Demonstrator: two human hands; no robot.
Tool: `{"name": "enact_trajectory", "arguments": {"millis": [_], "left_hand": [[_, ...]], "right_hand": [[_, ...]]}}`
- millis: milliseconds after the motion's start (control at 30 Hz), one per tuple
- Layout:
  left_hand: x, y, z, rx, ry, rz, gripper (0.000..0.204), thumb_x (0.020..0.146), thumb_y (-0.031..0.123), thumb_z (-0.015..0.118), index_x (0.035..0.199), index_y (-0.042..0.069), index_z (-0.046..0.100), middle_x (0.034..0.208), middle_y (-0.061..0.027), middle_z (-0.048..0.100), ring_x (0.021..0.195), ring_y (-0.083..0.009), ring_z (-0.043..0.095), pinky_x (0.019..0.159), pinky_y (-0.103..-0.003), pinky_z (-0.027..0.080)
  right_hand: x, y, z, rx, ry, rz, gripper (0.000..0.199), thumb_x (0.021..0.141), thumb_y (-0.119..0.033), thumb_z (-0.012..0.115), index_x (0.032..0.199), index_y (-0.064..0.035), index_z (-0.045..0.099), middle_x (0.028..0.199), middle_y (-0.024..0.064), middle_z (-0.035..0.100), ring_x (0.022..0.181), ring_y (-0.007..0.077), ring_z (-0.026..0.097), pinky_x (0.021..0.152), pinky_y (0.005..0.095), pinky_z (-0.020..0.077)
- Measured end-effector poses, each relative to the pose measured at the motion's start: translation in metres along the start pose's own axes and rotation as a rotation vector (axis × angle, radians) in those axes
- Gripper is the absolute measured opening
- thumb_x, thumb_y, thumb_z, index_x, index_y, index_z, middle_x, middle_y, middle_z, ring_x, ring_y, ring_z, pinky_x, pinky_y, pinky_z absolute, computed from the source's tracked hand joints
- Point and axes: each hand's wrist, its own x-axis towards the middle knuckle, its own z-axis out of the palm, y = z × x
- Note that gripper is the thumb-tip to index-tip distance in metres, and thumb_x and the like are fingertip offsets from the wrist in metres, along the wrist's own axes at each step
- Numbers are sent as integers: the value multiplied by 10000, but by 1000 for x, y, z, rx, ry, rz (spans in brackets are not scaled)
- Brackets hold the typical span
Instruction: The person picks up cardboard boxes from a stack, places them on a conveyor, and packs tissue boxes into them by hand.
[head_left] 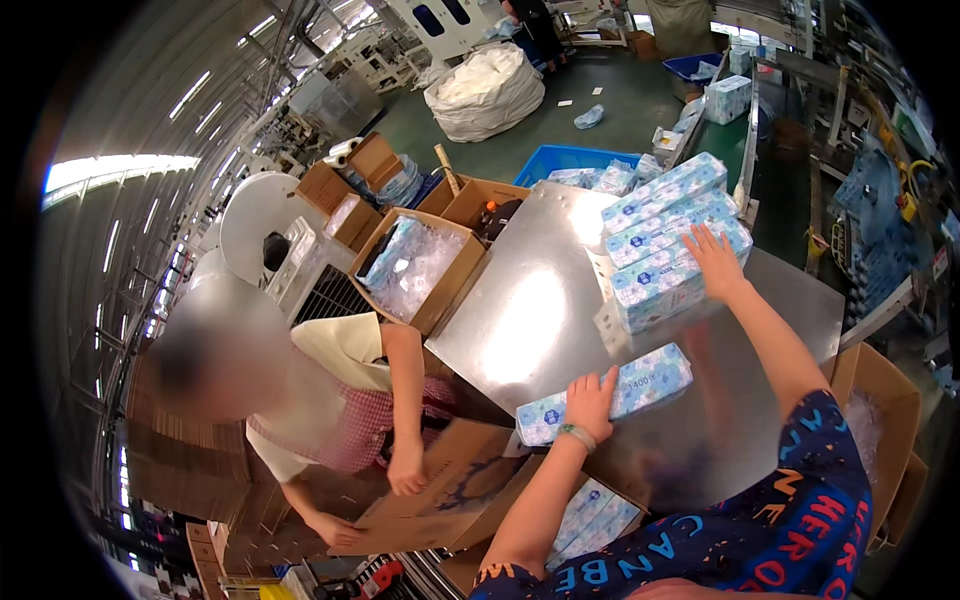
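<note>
A long blue-and-white floral tissue pack [655,381] lies at an angle on the shiny metal table [480,345]. My left hand [590,403] grips it across its middle, a band round the wrist. Farther off to the right, several matching packs [660,285] are lined up side by side. My right hand [712,260] lies with fingers spread on the right ends of the nearer ones, holding none of them. Below my left forearm, more such packs [595,515] sit in a cardboard box, partly hidden by my sleeve.
At the left, a co-worker's hands [405,468] hold a cardboard box flap [440,490]. Beyond the table stand an open carton of clear plastic [410,275] and a blue bin [560,160]. A conveyor [745,140] carrying packs runs at the far right; another carton [865,390] stands near right.
</note>
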Motion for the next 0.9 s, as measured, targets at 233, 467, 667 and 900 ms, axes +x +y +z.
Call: {"name": "enact_trajectory", "arguments": {"millis": [233, 467, 667, 900], "left_hand": [[-70, 36, -62, -26, 407, 157, 909, 653, 61, 756, 1489, 56, 400, 1208, -163, 537, 1098, -363, 529, 996, -441, 404], [-184, 22, -64, -760, 739, -15, 873, 733, 230, 886, 1416, 6, 391, 1347, -156, 500, 1202, -312, 521, 1028, -403, 387], [-320, 18, 14, -720, 838, -232, 1042, 701, 201, 874, 1488, -28, 230, 1428, -212, 434, 1274, -345, 480, 1081, -463, 350], [-400, 39, 48, -213, 499, -380, 1082, 639, 297, 834, 1531, -12, 304, 1181, -235, 534, 1071, -422, 524, 913, -519, 424]], "right_hand": [[8, -54, 3, 378, -42, -84, 1144, 628, -577, 828, 1514, -25, 360, 1079, 203, 635, 1035, 364, 631, 1124, 531, 365], [-50, -71, 5, 344, -456, -17, 1213, 660, -422, 848, 1620, -214, 136, 1160, 263, 593, 1005, 436, 646, 879, 498, 528], [-174, -131, -62, 349, -332, 249, 1261, 630, -318, 877, 1620, -227, 101, 1273, 291, 552, 1109, 464, 607, 951, 489, 510], [-159, -132, -88, 922, -149, 393, 1110, 688, -229, 859, 1600, -192, 227, 1364, 236, 552, 1222, 426, 571, 1013, 455, 466]]}}
